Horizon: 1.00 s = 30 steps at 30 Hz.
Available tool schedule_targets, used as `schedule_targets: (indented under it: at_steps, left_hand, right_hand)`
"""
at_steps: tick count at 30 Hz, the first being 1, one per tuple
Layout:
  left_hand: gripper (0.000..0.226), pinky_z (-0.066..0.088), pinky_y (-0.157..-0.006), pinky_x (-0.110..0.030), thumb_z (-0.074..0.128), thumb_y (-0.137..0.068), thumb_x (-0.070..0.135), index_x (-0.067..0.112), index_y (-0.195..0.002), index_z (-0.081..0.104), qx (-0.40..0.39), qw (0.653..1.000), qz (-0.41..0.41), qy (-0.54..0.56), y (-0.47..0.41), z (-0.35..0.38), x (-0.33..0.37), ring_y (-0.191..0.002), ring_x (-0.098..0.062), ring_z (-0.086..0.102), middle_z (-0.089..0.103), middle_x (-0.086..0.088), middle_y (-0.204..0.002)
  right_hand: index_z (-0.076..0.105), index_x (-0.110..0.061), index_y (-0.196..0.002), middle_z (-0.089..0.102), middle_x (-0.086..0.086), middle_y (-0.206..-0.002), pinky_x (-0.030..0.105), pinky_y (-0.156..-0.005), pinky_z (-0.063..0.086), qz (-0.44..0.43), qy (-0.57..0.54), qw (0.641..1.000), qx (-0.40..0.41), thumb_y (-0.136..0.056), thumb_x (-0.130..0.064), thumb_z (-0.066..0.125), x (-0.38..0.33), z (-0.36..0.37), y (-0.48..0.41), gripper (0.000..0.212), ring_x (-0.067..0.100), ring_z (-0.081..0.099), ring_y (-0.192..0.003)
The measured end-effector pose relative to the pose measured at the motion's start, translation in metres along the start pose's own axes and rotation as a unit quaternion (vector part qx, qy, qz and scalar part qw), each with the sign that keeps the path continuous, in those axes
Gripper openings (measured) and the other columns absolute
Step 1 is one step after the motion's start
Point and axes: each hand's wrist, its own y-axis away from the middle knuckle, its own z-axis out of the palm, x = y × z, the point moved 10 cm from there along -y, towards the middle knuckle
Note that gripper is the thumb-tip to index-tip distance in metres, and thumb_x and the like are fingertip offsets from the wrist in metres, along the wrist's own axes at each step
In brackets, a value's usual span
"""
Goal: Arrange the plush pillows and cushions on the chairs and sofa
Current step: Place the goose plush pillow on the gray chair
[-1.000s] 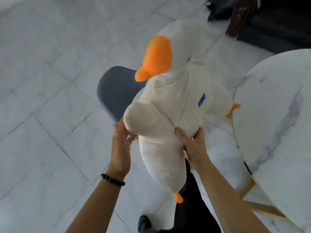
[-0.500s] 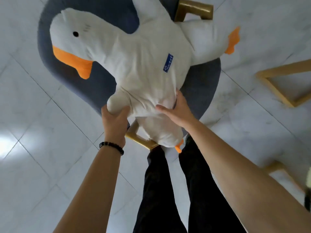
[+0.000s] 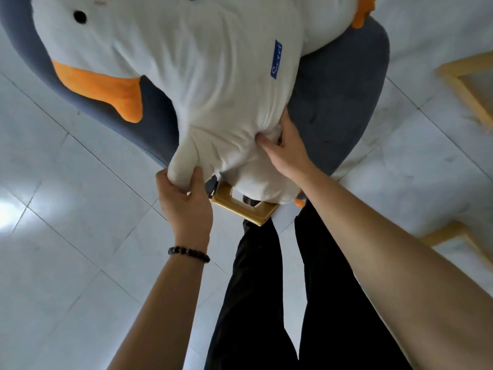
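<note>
A large white plush goose (image 3: 200, 76) with an orange beak, a black eye and a small blue label lies across the seat of a grey upholstered chair (image 3: 336, 108). Its head points left and an orange foot shows at the top right. My left hand (image 3: 184, 198) grips the plush's white wing tip at the chair's front edge. My right hand (image 3: 285, 150) pinches the fabric of the plush's lower body. The top of the plush is cut off by the frame.
A gold metal chair leg (image 3: 240, 206) sticks out below the seat, right in front of my black-trousered legs (image 3: 293, 303). Wooden legs of other furniture (image 3: 464, 86) stand at the right. White marble floor tiles (image 3: 66, 209) surround the chair.
The plush came down from mid-air onto the grey chair seat. My head has leaned closer, so the plush fills more of the view. Both hands keep their hold on it.
</note>
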Motion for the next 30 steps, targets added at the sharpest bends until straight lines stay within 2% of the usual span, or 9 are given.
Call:
schedule_targets:
  at_steps: [5, 8, 12, 14, 17, 21, 25, 28, 30]
  left_hand:
    - [0.036, 0.055, -0.095, -0.046, 0.068, -0.088, 0.020, 0.018, -0.118, 0.049, -0.053, 0.998, -0.032, 0.003, -0.037, 0.015, 0.007, -0.105, -0.015, 0.062, 0.061, 0.008, -0.110]
    - [0.070, 0.034, -0.115, -0.039, 0.067, -0.087, 0.021, 0.013, -0.148, 0.033, -0.027, 0.992, 0.088, -0.088, -0.020, 0.018, 0.052, -0.138, -0.028, 0.038, 0.036, -0.011, -0.151]
    - [0.077, 0.005, -0.115, -0.073, 0.058, -0.093, 0.031, 0.019, -0.158, 0.020, -0.099, 0.914, 0.261, -0.294, 0.016, 0.079, 0.095, -0.153, -0.042, -0.008, -0.003, -0.021, -0.167]
    - [0.072, 0.001, -0.108, -0.082, 0.049, -0.098, 0.037, 0.020, -0.160, 0.016, -0.089, 0.869, 0.297, -0.385, 0.006, 0.097, 0.101, -0.154, -0.043, -0.007, -0.004, -0.024, -0.167]
    - [0.062, 0.007, -0.111, -0.077, 0.040, -0.103, 0.040, 0.019, -0.159, 0.025, 0.005, 0.786, 0.405, -0.467, -0.012, 0.102, 0.137, -0.152, -0.046, 0.016, 0.019, -0.030, -0.162]
    - [0.062, 0.003, -0.118, -0.069, 0.020, -0.105, 0.055, 0.027, -0.160, 0.018, -0.036, 0.711, 0.464, -0.528, -0.060, 0.113, 0.153, -0.154, -0.044, 0.008, 0.010, -0.025, -0.166]
    - [0.065, -0.002, -0.120, -0.062, 0.014, -0.104, 0.059, 0.027, -0.161, 0.012, -0.047, 0.711, 0.454, -0.535, -0.084, 0.113, 0.146, -0.155, -0.042, 0.003, 0.005, -0.023, -0.167]
    - [0.062, -0.001, -0.120, -0.062, 0.015, -0.106, 0.056, 0.026, -0.160, 0.017, -0.026, 0.723, 0.456, -0.518, -0.071, 0.117, 0.149, -0.155, -0.042, 0.006, 0.009, -0.023, -0.167]
    - [0.061, -0.001, -0.120, -0.062, 0.015, -0.106, 0.056, 0.027, -0.160, 0.018, -0.013, 0.727, 0.456, -0.513, -0.072, 0.115, 0.147, -0.155, -0.041, 0.008, 0.011, -0.023, -0.166]
  right_hand:
    - [0.012, -0.034, -0.160, 0.039, 0.005, -0.156, 0.051, -0.116, 0.038, -0.003, 0.035, 0.999, -0.012, -0.074, -0.063, 0.073, -0.002, 0.000, -0.022, 0.110, 0.026, 0.038, -0.144]
    - [0.010, -0.041, -0.158, 0.030, -0.004, -0.161, 0.048, -0.119, 0.035, 0.021, -0.003, 1.000, -0.010, -0.073, -0.064, 0.077, 0.009, -0.008, -0.008, 0.111, 0.019, 0.034, -0.147]
    - [0.000, -0.022, -0.162, 0.011, 0.011, -0.167, 0.027, -0.113, 0.024, -0.040, 0.071, 0.995, 0.051, -0.100, -0.038, 0.056, -0.011, -0.027, 0.001, 0.085, 0.025, 0.022, -0.150]
    - [0.002, -0.015, -0.162, 0.007, 0.018, -0.167, 0.028, -0.112, 0.028, -0.110, 0.123, 0.981, 0.098, -0.106, -0.036, 0.044, -0.042, -0.034, 0.001, 0.073, 0.030, 0.021, -0.152]
    - [0.008, -0.005, -0.160, 0.004, 0.026, -0.166, 0.043, -0.121, 0.031, -0.215, 0.189, 0.955, 0.077, -0.107, -0.032, 0.038, -0.063, -0.019, -0.010, 0.067, 0.039, 0.016, -0.154]
    - [0.002, -0.020, -0.162, -0.006, 0.011, -0.170, 0.042, -0.125, 0.022, -0.190, 0.236, 0.953, 0.007, -0.107, -0.047, 0.031, -0.040, -0.012, -0.029, 0.068, 0.030, 0.012, -0.156]
    - [0.008, -0.024, -0.162, 0.001, 0.008, -0.170, 0.042, -0.126, 0.015, -0.171, 0.238, 0.956, -0.009, -0.105, -0.047, 0.036, -0.039, -0.019, -0.037, 0.067, 0.027, 0.010, -0.155]
    - [0.036, -0.009, -0.153, 0.029, 0.023, -0.161, 0.050, -0.121, 0.027, -0.213, 0.237, 0.940, 0.120, -0.104, -0.038, 0.041, -0.065, -0.041, -0.041, 0.056, 0.038, 0.027, -0.149]
    - [0.035, -0.007, -0.154, 0.027, 0.026, -0.161, 0.050, -0.122, 0.025, -0.241, 0.302, 0.903, 0.190, -0.106, -0.043, 0.037, -0.089, -0.055, -0.054, 0.060, 0.042, 0.024, -0.151]
